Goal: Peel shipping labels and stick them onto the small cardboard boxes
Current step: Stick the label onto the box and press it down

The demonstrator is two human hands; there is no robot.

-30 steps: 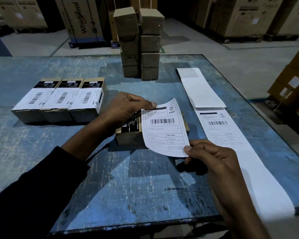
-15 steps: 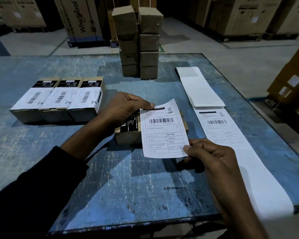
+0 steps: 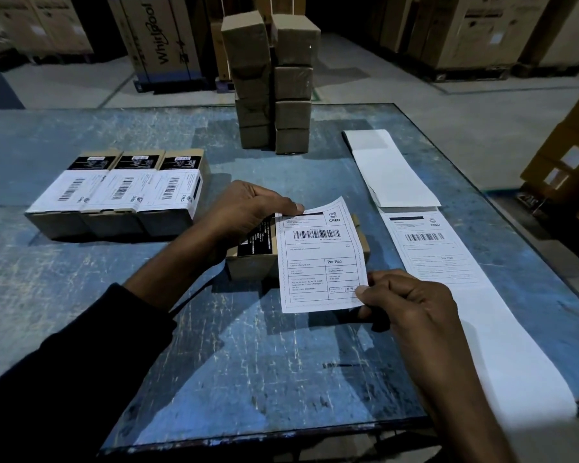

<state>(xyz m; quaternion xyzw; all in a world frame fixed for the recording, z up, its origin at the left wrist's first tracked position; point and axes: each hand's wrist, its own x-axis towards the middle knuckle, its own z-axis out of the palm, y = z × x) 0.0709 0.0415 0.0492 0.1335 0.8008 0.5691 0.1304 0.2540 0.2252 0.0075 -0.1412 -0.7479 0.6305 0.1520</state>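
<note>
Head view, centre frame: label, thin, floppy, sticky-backed; your left hand pinches its top corner, your right hand its bottom corner, over the box. Hold the edges only.

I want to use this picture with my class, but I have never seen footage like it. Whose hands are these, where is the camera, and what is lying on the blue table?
There is no machine: a person wears a camera on the head, looking down at their own hands. The left hand and right hand each pinch a corner of a white printed shipping label, held over a small brown cardboard box. On the scuffed blue table lie three already labelled boxes on the left, two stacks of plain brown boxes at the back, and a long white strip of label backing on the right, with one printed label on it.
</note>
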